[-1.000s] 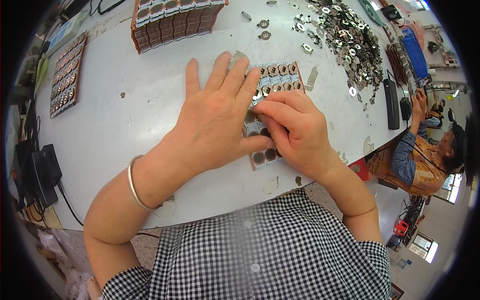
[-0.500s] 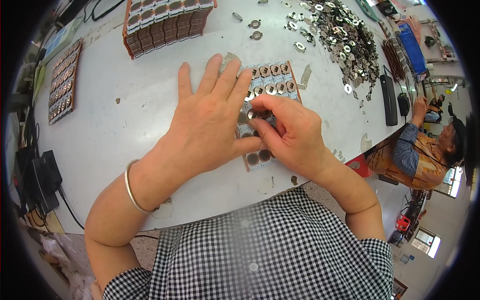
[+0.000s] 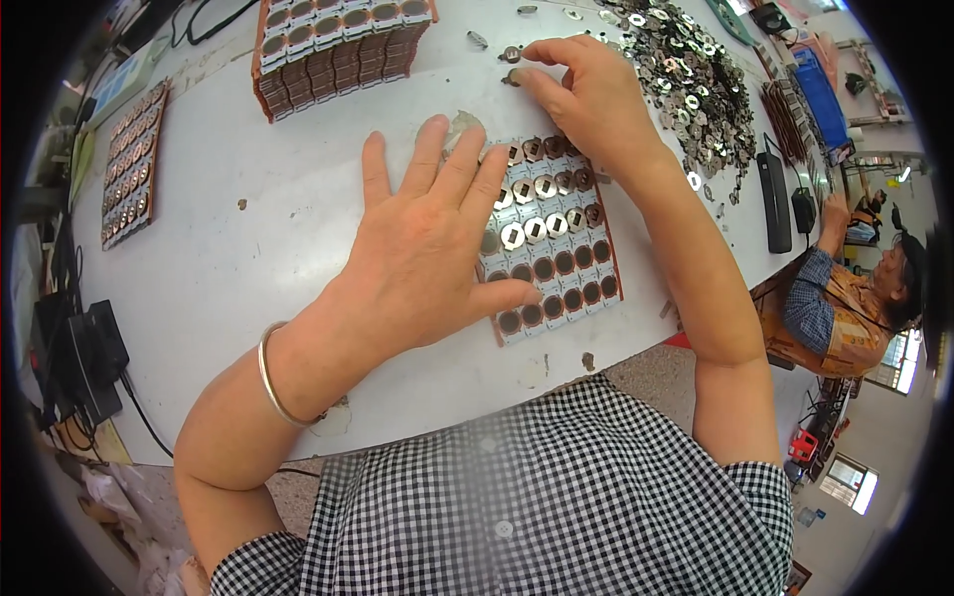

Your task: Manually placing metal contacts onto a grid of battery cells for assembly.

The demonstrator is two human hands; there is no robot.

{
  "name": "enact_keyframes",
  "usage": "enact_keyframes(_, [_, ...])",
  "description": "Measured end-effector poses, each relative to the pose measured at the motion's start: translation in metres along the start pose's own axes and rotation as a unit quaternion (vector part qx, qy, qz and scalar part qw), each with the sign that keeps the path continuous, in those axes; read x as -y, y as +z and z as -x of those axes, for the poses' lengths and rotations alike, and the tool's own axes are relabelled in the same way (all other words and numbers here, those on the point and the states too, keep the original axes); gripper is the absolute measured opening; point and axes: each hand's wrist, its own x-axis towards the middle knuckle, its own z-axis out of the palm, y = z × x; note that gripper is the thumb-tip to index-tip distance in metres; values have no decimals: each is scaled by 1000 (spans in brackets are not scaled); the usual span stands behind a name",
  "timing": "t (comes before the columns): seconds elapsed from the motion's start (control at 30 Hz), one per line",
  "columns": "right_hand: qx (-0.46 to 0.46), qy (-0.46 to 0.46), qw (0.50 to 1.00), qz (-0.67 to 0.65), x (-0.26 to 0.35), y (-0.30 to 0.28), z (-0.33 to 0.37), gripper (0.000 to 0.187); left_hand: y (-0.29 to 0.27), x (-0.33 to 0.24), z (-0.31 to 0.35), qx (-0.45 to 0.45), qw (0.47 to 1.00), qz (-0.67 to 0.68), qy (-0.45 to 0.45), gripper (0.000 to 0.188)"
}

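Observation:
My left hand (image 3: pixel 417 238) lies flat with spread fingers over the left side of a circuit board panel (image 3: pixel 581 282). Clips shaped like coin cell holders (image 3: pixel 537 229), silvery with square holes, sit on the panel's three far rows. Bare dark round pads (image 3: pixel 543 269) show in the two near rows, and one more lies beside my left fingers. Beyond the panel, my right hand (image 3: pixel 591 99) reaches over the table, thumb and forefinger apart. Its fingertips are at two loose metal clips (image 3: pixel 511 55); the thumb appears to touch the nearer one.
A big heap of metal clips (image 3: pixel 701 109) spreads at the far right. A tall stack of panels (image 3: pixel 338 70) stands at the back; another fitted panel (image 3: pixel 134 164) lies at the left. Black adapters (image 3: pixel 84 353) sit at the left edge. A co-worker (image 3: pixel 840 308) sits at the right.
My right hand has left the panel's third row and moved away to the loose clips at the far side. My left hand stays flat on the panel, almost unmoved.

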Motion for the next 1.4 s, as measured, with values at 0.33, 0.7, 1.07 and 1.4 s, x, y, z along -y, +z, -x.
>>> enact_keyframes(0.33, [240,153,910,-302,62,-47,19,14,-8,11,2,-15,998,59,-3,109])
enact_keyframes(0.7, [229,84,950,-197,98,-31,60,11,1,12,0,-57,997,37,-38,104])
enact_keyframes(1.07, [147,-23,978,-148,99,-16,76,16,-1,10,1,-21,998,17,-51,101])
enact_keyframes(1.4, [101,-64,984,-132,96,-16,85,27,-3,10,3,-1,999,7,-39,110])
